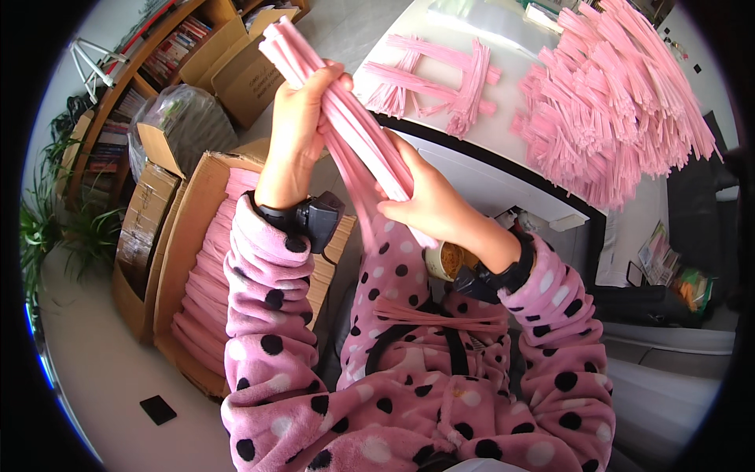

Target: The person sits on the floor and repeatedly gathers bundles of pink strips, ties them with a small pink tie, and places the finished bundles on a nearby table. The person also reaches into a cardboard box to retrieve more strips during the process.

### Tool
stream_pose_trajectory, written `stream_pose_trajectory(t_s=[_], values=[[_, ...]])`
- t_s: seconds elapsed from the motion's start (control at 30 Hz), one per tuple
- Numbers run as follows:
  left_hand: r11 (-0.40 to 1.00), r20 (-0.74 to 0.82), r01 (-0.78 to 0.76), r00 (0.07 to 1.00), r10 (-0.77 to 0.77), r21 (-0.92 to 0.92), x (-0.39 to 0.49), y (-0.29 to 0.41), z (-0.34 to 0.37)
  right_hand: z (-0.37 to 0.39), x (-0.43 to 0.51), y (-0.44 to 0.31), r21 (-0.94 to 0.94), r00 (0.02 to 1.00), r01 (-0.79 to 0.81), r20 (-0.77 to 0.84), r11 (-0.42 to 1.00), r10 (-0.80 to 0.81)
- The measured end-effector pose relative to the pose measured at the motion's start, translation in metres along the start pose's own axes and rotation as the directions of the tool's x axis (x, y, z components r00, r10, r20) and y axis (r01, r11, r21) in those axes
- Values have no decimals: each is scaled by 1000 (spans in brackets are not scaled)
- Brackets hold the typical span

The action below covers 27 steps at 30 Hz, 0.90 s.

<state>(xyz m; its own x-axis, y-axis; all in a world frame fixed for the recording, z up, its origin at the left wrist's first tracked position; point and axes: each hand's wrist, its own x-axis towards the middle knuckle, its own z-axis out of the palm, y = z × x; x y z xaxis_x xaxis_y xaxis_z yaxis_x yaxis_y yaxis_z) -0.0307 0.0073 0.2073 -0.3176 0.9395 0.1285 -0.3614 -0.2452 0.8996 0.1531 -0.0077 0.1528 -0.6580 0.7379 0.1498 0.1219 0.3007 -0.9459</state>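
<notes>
Between both hands I hold a bundle of long pink strips (363,127), tilted from upper left to lower right. My left hand (304,112) is wrapped around its upper part, thumb across the front. Lower down, my right hand (422,189) grips the bundle near its bottom end. A few strips (354,183) hang away from the rest below my left hand. More loose pink strips (436,318) lie across my lap. What the strips are made of is hard to tell.
An open cardboard box (171,259) full of pink strips stands at my left. On the white table (507,124) ahead lie crossed bundles (436,82) and a large heap of bundles (607,100). A round container (439,262) sits beyond my knees. A bookshelf (135,76) stands far left.
</notes>
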Motion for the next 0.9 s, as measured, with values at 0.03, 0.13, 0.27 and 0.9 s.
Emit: stream_pose_trajectory(t_s=[0.03, 0.13, 0.27, 0.9], values=[[1000, -25, 4, 1000, -4, 1, 3, 1, -6, 0, 0, 0, -53, 998, -57, -24, 997, 55], [995, -80, 53, 996, -46, 81, 17, -1, -21, -4, -1, -5, -61, 999, 18, 33, 998, -16], [989, -79, 129, 988, -134, -67, 42, -9, -38, -1, 6, -9, -106, 984, 176, 29, 979, -174], [956, -145, 163, 969, -202, -246, 49, -31, -139, -33, 239, 93, -255, 670, -455, -729, 854, 139]])
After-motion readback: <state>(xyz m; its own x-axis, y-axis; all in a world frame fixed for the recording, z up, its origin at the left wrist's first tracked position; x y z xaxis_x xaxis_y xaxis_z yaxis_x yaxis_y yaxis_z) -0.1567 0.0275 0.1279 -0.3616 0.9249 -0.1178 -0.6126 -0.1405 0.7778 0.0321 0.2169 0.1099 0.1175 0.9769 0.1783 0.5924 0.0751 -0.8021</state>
